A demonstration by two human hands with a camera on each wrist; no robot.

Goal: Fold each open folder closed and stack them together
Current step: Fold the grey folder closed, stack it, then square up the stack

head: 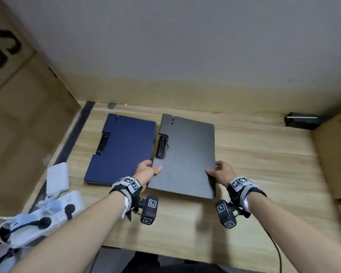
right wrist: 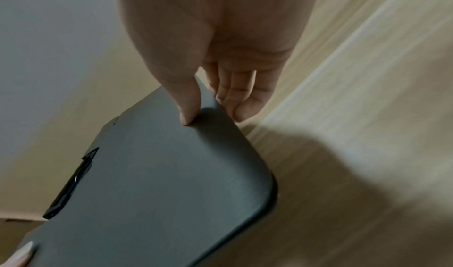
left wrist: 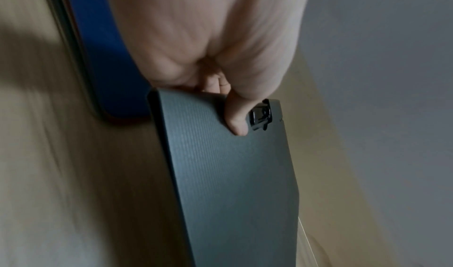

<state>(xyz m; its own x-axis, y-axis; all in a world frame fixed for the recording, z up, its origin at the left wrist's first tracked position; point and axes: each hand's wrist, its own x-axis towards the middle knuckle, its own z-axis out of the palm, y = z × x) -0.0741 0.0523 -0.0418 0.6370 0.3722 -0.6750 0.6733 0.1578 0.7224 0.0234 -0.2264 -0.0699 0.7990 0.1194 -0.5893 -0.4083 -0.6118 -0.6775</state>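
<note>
Both hands, left and right, gripped the closed black folder; no writing on it was legible.

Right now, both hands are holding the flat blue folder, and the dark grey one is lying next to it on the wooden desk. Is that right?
Not quite. The head view shows the left hand and right hand holding the flat dark grey folder. The flat blue folder is the one lying next to it on the wooden desk.
</note>
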